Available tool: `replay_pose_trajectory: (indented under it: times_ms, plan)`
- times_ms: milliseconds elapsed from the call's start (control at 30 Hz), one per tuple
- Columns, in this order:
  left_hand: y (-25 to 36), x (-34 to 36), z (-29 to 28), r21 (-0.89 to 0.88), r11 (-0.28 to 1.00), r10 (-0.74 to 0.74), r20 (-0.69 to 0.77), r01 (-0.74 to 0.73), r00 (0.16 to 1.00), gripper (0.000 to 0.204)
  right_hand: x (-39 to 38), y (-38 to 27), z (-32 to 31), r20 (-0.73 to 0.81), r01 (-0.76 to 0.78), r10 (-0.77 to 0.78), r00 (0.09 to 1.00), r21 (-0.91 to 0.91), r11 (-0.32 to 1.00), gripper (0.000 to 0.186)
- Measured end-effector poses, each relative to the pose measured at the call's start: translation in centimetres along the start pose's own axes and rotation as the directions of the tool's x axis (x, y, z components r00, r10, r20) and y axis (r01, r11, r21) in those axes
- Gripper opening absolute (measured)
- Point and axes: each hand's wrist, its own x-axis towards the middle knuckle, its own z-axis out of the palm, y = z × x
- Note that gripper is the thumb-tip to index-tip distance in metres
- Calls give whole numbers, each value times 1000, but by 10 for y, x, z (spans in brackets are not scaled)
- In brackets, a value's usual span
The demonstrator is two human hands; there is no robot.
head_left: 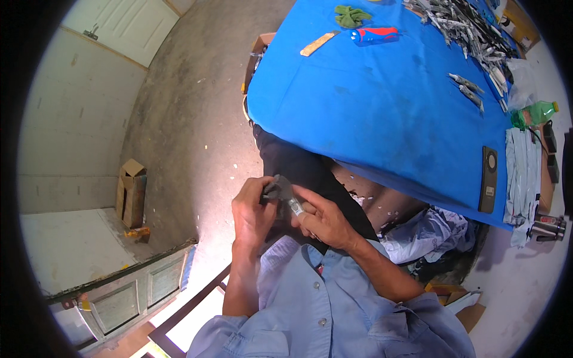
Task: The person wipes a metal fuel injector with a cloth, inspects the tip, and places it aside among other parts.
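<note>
Above my lap, in front of my shirt, my hands are close together. My left hand (250, 206) pinches a crumpled, greyish, partly see-through piece (277, 188), which looks like plastic film. My right hand (325, 218) is closed around a slim silver-white piece with a pale label (295, 206); its exact kind is hard to make out. The two pieces meet or overlap between my fingers. On the blue-covered table (358, 113) lie two similar slim grey pieces (467, 90), apart from a large heap of slim grey and black pieces (468, 36).
On the table are a green cloth (351, 17), a red-and-blue tool (375, 36), a tan-handled strip (319, 44) and a dark flat device (488, 179). A green bottle (540, 112) and a steel mug (547, 227) are at right. A cardboard box (131, 194) stands on the floor, left.
</note>
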Motion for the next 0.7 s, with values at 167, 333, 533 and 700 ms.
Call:
replay_pose_trajectory:
  times_ms: [167, 333, 533, 700]
  plan:
    - [0, -5, -7, -226, 932, -288, 12, 283, 958, 26, 0, -1, -2, -6, 2, -2, 1000, -1, 1000, 59]
    - [26, -20, -1, -216, 964, -135, 99, 154, 986, 29, 3, 1, -1, -98, 5, 5, 995, 94, 996, 46]
    - [34, -18, 10, -50, 998, 47, 30, -46, 998, 32, 3, 12, -5, -86, 25, -13, 996, 134, 991, 46]
    - [12, -7, 10, -41, 998, -51, -37, 50, 998, 27, 0, 5, -6, -57, -25, 39, 998, 219, 975, 48]
